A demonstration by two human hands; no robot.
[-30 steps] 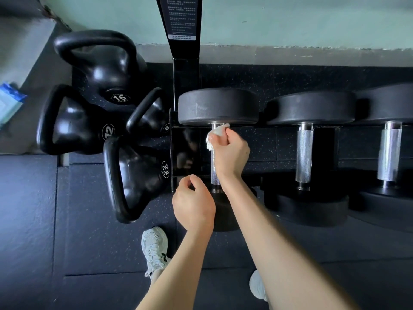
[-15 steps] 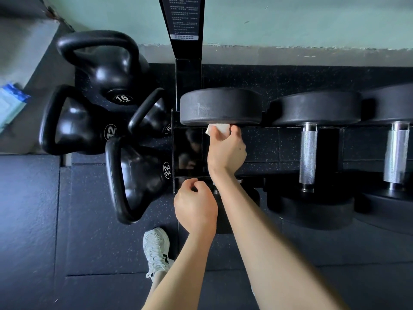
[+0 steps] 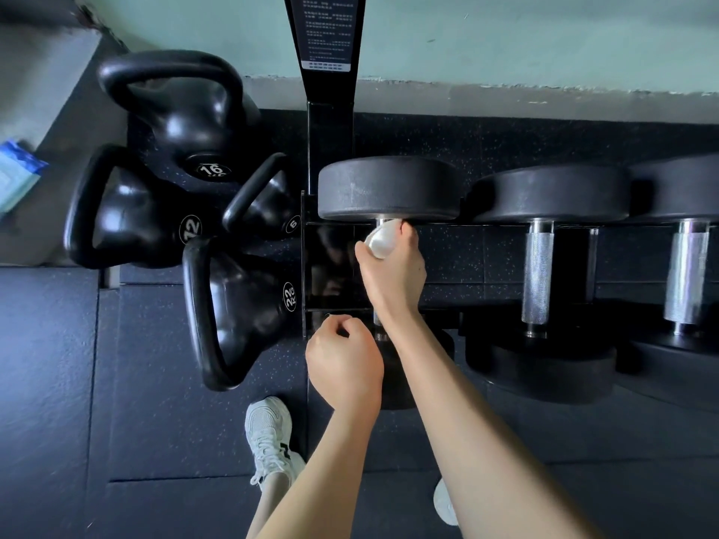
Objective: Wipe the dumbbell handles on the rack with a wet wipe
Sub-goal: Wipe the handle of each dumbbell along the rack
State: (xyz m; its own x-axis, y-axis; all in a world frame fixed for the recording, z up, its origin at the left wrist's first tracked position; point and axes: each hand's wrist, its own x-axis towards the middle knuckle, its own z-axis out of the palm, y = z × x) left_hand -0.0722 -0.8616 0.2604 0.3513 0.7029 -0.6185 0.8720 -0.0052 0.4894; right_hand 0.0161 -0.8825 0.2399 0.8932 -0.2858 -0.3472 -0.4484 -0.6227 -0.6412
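Observation:
Three black dumbbells lie side by side on a low rack (image 3: 311,266). On the leftmost dumbbell (image 3: 387,188), my right hand (image 3: 393,272) grips the steel handle at its far end, with a white wet wipe (image 3: 381,239) wrapped under the fingers. Most of that handle is hidden by the hand. My left hand (image 3: 344,363) hovers near the dumbbell's near head, fingers curled and holding nothing. The middle dumbbell's handle (image 3: 537,278) and the right dumbbell's handle (image 3: 686,278) are bare knurled steel.
Several black kettlebells stand on the floor to the left, among them a 16 kg kettlebell (image 3: 179,110) and a 22 kg kettlebell (image 3: 237,309). A blue wipe packet (image 3: 17,173) lies at the far left. A black rack post (image 3: 328,72) rises behind. My white shoe (image 3: 270,437) is below.
My right hand slid the wipe along the handle away from me, up to the far head, and stays there. My left hand has barely moved.

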